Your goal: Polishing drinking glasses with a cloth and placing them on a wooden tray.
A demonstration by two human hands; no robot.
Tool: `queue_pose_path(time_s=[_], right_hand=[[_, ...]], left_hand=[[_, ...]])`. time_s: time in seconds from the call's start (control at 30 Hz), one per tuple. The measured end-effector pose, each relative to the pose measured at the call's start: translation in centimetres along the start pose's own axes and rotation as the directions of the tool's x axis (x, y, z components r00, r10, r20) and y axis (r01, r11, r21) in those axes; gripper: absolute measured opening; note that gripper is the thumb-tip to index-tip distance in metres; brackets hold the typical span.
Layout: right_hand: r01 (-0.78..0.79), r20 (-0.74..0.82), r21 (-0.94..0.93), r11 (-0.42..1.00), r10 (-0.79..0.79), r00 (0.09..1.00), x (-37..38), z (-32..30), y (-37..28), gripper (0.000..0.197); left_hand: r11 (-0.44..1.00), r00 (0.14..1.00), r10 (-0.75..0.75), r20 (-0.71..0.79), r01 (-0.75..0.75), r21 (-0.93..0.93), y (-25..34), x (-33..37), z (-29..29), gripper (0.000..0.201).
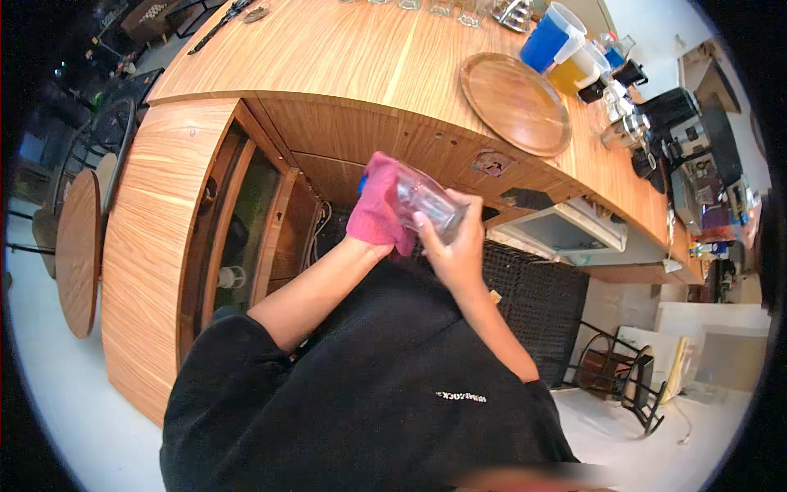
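A pink cloth is wrapped around one end of a clear, see-through container, which looks like a bottle or jar. My left hand is mostly hidden by the cloth and grips it against the container. At the other end, my right hand has its fingers and thumb closed around the container's body. A small blue patch shows at the cloth's left edge; what it belongs to I cannot make out. Both hands are held in front of my body, below the counter's top.
A wooden counter curves around in front of me. On it are a round brown tray, a blue pitcher, a pitcher of yellow liquid and several glasses along the far edge. A cabinet with an open front stands left; black matting covers the floor.
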State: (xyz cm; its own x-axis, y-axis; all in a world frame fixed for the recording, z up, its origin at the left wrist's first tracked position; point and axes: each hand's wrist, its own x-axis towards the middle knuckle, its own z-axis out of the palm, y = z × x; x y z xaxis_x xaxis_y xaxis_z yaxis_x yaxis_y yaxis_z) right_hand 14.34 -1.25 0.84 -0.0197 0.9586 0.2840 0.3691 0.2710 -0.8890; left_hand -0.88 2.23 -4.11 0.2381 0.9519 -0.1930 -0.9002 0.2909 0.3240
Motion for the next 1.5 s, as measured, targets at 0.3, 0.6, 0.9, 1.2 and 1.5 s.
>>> queue_pose_path(time_s=[0.3, 0.6, 0.9, 1.2, 1.5], right_hand=[[0.134, 0.16, -0.141, 0.981, -0.111, 0.981, -0.3, 0.6, -2.7, 0.066], [-0.266, 0.274, 0.109, 0.958, 0.228, 0.934, -0.5, 0.4, -3.4, 0.047], [0.123, 0.115, 0.037, 0.992, -0.126, 0.985, -0.4, 0.4, -2.2, 0.062], [-0.76, 0.766, 0.568, 0.316, 0.135, 0.629, 0.0, -1.0, -0.6, 0.052], [0.114, 0.227, -0.012, 0.993, -0.108, 0.968, -0.5, 0.2, -0.7, 0.054]], left_hand=[[0.942, 0.987, 0.138, 0.076, -0.108, -0.316, 0.3, -2.2, 2.2, 0.027], [0.981, 0.933, 0.013, 0.361, 0.058, -0.184, 1.4, -1.9, 1.9, 0.029], [0.883, 0.937, 0.243, 0.252, -0.321, 0.343, 0.9, -1.1, 2.2, 0.043], [0.993, 0.967, -0.069, 0.243, 0.09, -0.077, 1.3, -1.2, 2.3, 0.047], [0.994, 0.985, 0.109, 0.136, -0.113, 0.016, -0.1, 1.6, -2.4, 0.053]])
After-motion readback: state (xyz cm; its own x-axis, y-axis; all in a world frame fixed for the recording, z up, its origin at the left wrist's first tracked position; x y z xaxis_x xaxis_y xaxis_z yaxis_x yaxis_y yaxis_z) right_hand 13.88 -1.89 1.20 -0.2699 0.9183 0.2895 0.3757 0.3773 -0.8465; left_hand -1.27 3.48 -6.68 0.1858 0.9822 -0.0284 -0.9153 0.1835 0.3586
